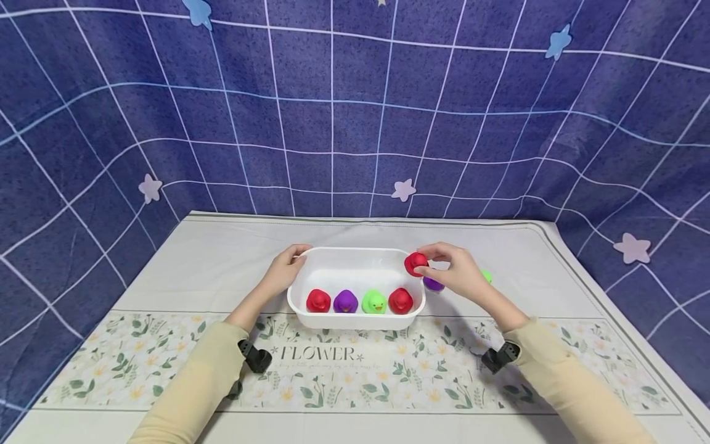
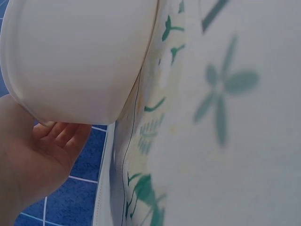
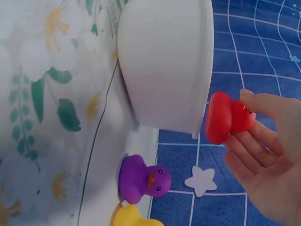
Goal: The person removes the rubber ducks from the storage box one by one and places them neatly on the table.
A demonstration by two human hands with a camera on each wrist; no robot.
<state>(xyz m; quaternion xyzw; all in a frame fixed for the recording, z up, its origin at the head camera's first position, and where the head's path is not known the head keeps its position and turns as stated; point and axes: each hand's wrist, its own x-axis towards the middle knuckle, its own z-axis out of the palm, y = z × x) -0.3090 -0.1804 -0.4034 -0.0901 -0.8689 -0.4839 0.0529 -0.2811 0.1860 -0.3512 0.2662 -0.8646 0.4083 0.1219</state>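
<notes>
A white plastic tub (image 1: 355, 321) holds a row of rubber ducks along its near side: a red duck (image 1: 318, 301), a purple duck (image 1: 346, 301), a green duck (image 1: 374, 302) and another red duck (image 1: 400, 301). My left hand (image 1: 285, 269) holds the tub's left end; in the left wrist view its fingers (image 2: 70, 136) reach behind the wall. Between thumb and fingers, my right hand (image 1: 457, 271) pinches a red rubber duck (image 3: 230, 117) at the tub's right rim. On the table below that hand stands a purple duck (image 3: 143, 179), outside the tub.
Beside the outside purple duck, a yellow duck (image 3: 134, 217) shows partly in the right wrist view. A green duck (image 1: 487, 276) peeks out behind my right hand. The table has a white cloth with a flower band (image 1: 333, 364); a blue gridded curtain (image 1: 355, 123) hangs behind.
</notes>
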